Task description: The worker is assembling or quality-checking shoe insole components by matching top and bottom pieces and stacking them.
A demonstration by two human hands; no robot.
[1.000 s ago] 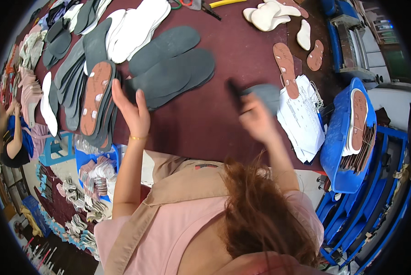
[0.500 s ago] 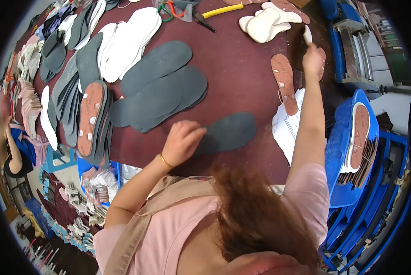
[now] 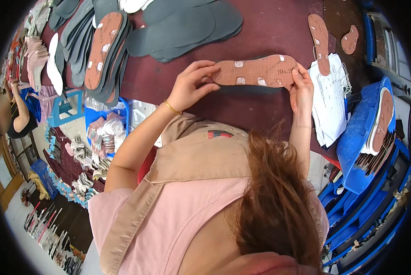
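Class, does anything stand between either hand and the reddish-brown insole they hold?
Nothing visible does: the left hand and the right hand each touch one end of the reddish-brown insole directly; its underside is hidden.

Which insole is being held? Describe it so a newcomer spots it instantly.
Find the maroon table, then look just beyond the beige apron. The reddish-brown insole spans crosswise between the left hand and right hand; unlike the other reddish-brown insoles, it is held at both ends.
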